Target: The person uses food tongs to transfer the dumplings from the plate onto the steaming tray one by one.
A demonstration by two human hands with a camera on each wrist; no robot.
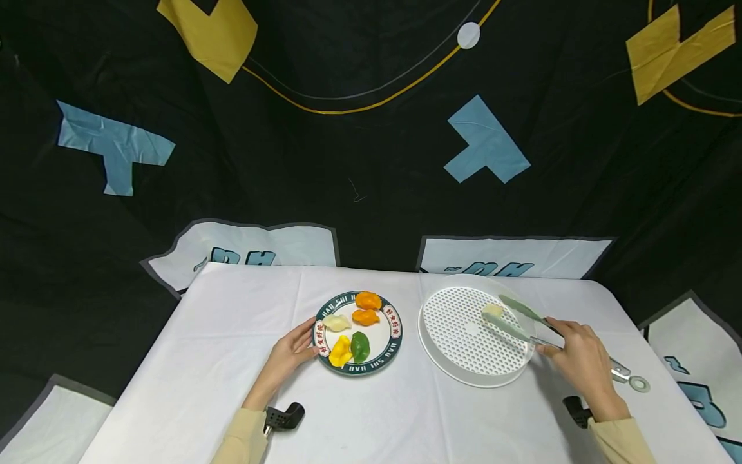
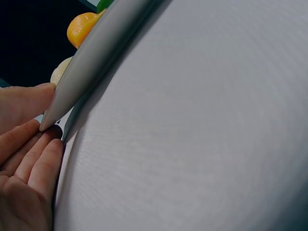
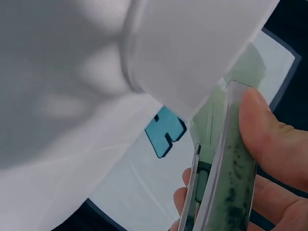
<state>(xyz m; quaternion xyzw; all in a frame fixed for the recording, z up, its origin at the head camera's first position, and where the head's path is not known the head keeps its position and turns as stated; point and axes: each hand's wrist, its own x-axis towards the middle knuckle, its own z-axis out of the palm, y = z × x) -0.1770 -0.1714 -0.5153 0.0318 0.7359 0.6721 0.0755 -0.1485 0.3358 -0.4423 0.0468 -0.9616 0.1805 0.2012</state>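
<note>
The left arm and the right arm reach in from the bottom edge of the head view, well apart and leaning toward each other, each in a tan sleeve that ends near the wrist. The left hand pinches, its thumb above and its fingers below, lying side by side and slightly bent. The right hand grips with its back turned up toward the head camera, the thumb pressed along one side and fingertips showing on the other (the right wrist view hides parts of these fingers).
</note>
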